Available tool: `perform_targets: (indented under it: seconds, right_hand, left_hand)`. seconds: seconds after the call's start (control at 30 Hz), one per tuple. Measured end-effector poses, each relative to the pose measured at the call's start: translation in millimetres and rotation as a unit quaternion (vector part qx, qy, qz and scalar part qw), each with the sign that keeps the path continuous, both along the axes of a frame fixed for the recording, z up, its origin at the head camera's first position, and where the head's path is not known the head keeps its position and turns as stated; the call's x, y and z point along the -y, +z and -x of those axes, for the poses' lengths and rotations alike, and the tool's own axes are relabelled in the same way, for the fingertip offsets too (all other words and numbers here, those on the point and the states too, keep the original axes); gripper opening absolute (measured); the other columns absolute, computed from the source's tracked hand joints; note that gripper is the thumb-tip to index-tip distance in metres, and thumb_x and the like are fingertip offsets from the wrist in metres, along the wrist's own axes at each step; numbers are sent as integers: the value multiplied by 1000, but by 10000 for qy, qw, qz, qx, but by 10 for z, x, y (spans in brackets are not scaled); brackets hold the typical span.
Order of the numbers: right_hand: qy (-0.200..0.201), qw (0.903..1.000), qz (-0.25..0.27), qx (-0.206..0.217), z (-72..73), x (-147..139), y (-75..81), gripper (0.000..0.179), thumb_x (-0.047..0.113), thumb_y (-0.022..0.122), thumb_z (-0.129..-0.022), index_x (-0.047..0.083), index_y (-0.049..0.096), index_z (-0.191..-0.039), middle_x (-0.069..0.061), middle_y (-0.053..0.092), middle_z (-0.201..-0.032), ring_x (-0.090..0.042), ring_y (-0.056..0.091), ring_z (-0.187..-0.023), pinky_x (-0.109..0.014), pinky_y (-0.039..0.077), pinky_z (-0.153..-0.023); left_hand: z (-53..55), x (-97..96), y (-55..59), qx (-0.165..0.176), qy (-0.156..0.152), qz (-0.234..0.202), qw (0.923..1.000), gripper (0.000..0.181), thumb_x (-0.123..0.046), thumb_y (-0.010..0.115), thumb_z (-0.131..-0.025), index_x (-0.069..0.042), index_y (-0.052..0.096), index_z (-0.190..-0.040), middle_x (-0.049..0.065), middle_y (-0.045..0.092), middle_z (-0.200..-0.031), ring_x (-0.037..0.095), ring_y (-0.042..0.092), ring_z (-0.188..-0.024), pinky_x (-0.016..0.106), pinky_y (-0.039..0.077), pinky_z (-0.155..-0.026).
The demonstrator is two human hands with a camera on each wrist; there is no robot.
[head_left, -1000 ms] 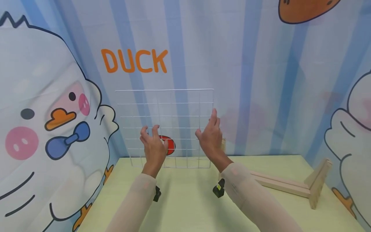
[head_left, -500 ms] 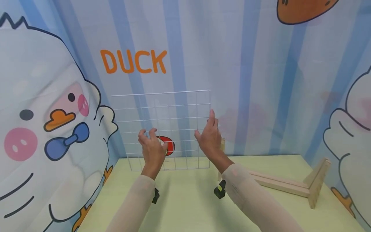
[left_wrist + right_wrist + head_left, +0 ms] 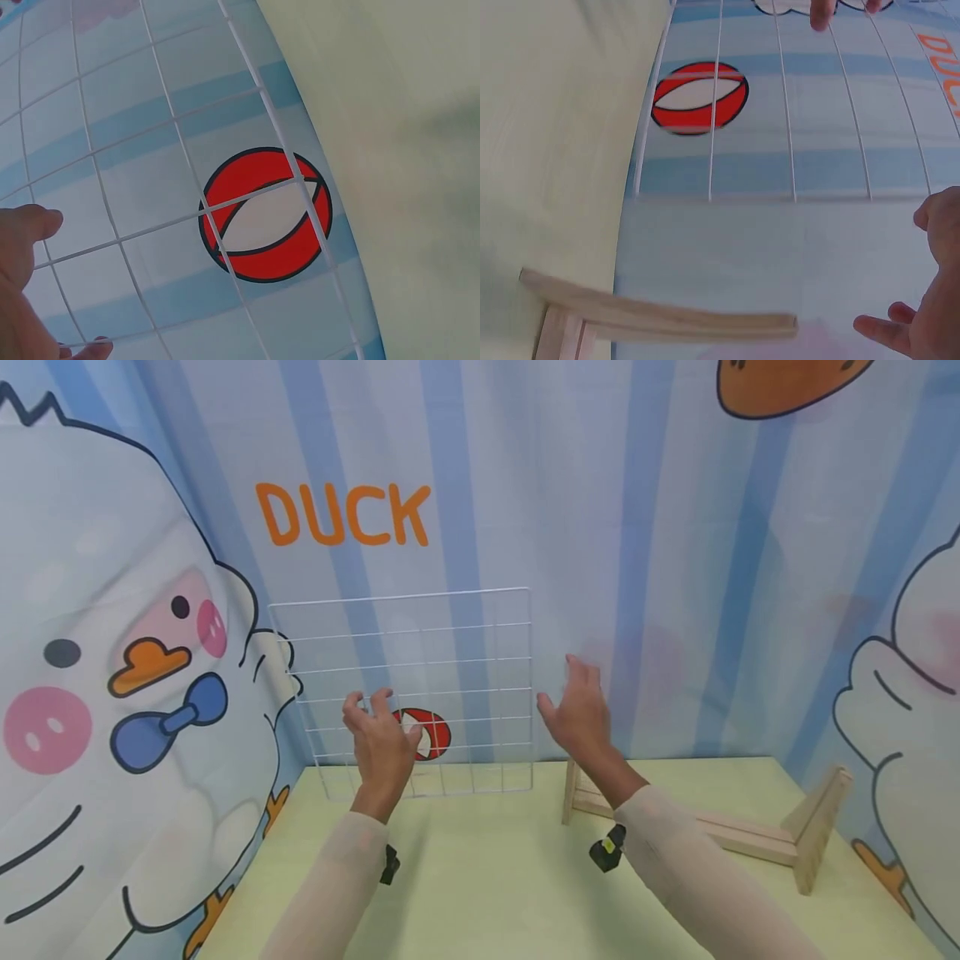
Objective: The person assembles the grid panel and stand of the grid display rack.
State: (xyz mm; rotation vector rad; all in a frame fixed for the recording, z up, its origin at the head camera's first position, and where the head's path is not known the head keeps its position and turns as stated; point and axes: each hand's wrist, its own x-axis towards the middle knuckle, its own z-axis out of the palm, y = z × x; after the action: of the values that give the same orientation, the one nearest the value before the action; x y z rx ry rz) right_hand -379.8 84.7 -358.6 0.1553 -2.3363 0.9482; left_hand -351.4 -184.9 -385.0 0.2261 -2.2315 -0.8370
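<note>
A white wire grid panel (image 3: 405,693) stands upright in front of the curtain, its lower edge close over the table. My left hand (image 3: 382,752) grips its wires at the lower left, fingers bent; in the left wrist view the fingertips (image 3: 97,349) are at a wire and the thumb (image 3: 41,223) lies over the mesh. My right hand (image 3: 581,710) is apart from the panel, just right of its right edge, fingers loosely extended and thumb out. The right wrist view shows a gap between this hand (image 3: 922,285) and the panel's side wires.
A light wooden stand (image 3: 750,839) with a crossbar and upright ends sits on the pale yellow table (image 3: 480,893) at the right, partly hidden by my right forearm. A striped blue curtain (image 3: 570,485) with duck drawings hangs behind the table.
The wire panel has shifted left together with my left hand, and its tilt has changed slightly. My right hand has moved right, away from the panel's edge.
</note>
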Motion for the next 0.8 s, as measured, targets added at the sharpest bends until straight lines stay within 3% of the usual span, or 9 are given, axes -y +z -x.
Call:
perform_targets:
  seconds: [0.17, 0.27, 0.5, 0.8]
  right_hand:
    - [18, 9987, -141, 486, -5, -358, -43, 61, 28, 66, -94, 4, 45, -147, -25, 45, -146, -45, 53, -127, -59, 49, -99]
    - [-151, 9966, -197, 792, -18, -565, -50, 61, 30, 64, -96, 1, 47, -147, -29, 45, -146, -48, 47, -132, -61, 44, -105]
    - [-536, 9859, -378, 1537, -80, -1021, -69, 60, 29, 61, -96, -1, 48, -147, -32, 39, -149, -52, 39, -135, -63, 41, -107]
    - [-1010, 9636, -652, 2389, -241, -1656, -118, 64, 30, 50, -99, -4, 37, -151, -41, 25, -152, -65, 25, -134, -75, 31, -102]
  left_hand:
    - [-5, 25, -12, 84, 132, 15, 9999, 61, -14, 81, -86, -14, 50, -138, 14, 26, -152, 31, 58, -76, 40, 58, -64]
    - [-11, 55, -13, 110, 177, 31, 9998, 61, -13, 81, -86, -13, 50, -139, 15, 26, -153, 31, 58, -77, 41, 59, -65]
    - [-35, 122, 18, 79, 243, -27, 9997, 62, -14, 81, -86, -13, 49, -139, 15, 26, -153, 32, 59, -82, 40, 56, -61]
    - [-55, 172, -30, 64, 275, 81, 9996, 63, -14, 83, -85, -12, 50, -138, 17, 25, -153, 31, 58, -78, 38, 54, -59]
